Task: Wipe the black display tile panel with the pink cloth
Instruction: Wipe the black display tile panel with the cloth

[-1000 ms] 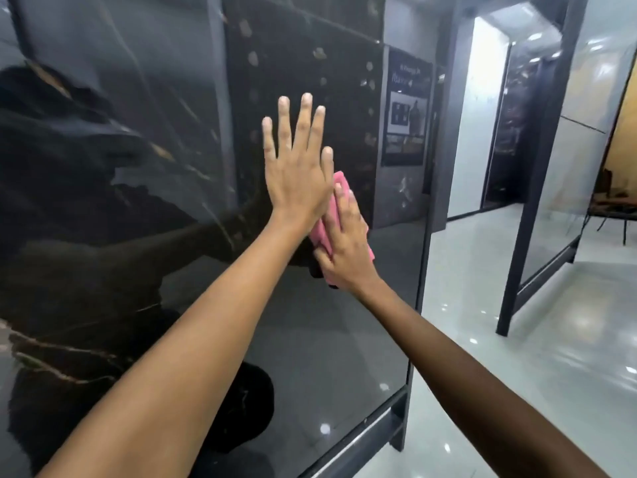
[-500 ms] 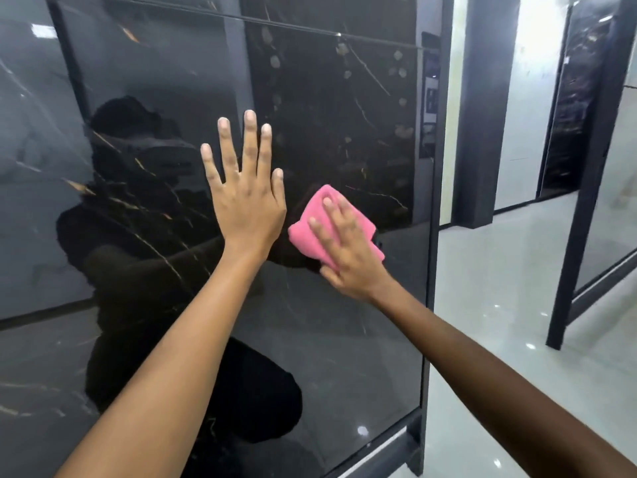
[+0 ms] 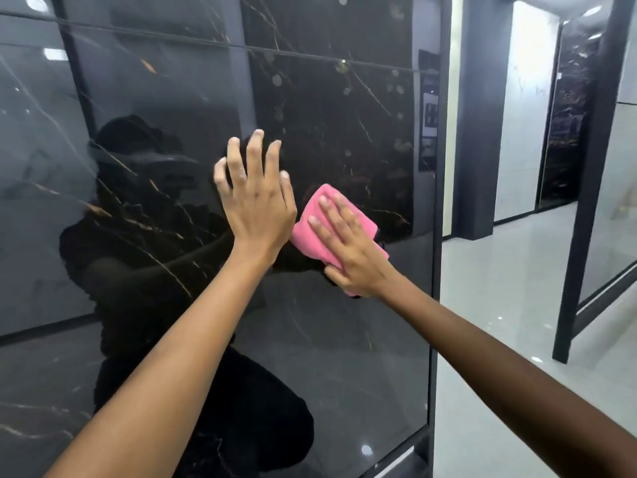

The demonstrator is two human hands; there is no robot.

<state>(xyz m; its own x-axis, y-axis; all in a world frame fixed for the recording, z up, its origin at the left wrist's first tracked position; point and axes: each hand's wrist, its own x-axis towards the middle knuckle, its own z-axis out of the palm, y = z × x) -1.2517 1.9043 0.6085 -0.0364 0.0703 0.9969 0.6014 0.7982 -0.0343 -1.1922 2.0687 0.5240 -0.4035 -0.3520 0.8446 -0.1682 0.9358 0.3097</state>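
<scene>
A glossy black tile panel (image 3: 344, 339) with thin gold veins stands upright in front of me and mirrors my arms. My left hand (image 3: 256, 205) rests against it with the fingers spread and slightly curled, holding nothing. Just to its right, my right hand (image 3: 351, 253) presses a folded pink cloth (image 3: 312, 225) flat on the panel; the cloth sticks out above and left of the fingers, the rest is hidden under the palm.
The panel's dark metal frame edge (image 3: 435, 270) runs down the right side, with a base rail (image 3: 396, 460) at the bottom. A shiny white floor (image 3: 499, 322) lies to the right. Another dark-framed display panel (image 3: 586, 201) stands further right.
The view has shifted a little left and up. My left hand's fingers have curled slightly on the panel. My right hand with the cloth stays beside it, close to the same spot.
</scene>
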